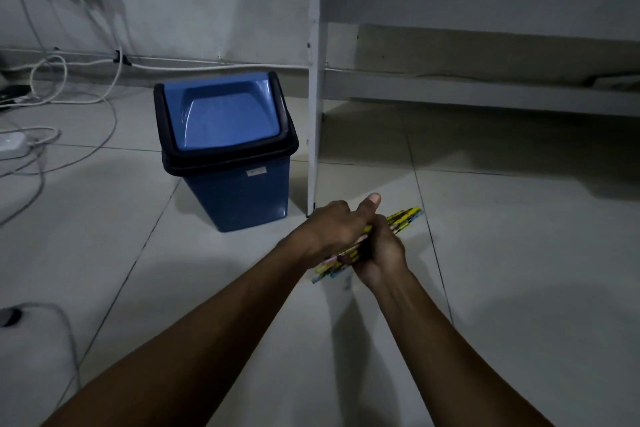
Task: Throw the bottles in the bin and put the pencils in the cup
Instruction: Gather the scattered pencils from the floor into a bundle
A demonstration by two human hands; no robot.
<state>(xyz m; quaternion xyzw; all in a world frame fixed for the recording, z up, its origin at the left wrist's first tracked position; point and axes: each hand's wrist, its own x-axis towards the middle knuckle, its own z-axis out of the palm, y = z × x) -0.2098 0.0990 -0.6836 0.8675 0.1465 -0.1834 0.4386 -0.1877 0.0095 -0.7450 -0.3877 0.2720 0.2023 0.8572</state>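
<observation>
A bundle of yellow patterned pencils [403, 217] is held above the tiled floor in front of me, its ends sticking out of both fists. My left hand [332, 225] and my right hand [382, 253] are both closed around the bundle, pressed together, the left thumb raised. A blue bin [239, 191] with a black rim and a lighter blue swing lid stands on the floor just left of my hands; its lid is closed. No bottles and no cup are in view.
A white table leg [314, 114] stands right behind my hands, beside the bin. White cables [62, 94] and a power strip [10, 144] lie on the floor at the left. A low crossbar [485, 97] runs under the table at the right.
</observation>
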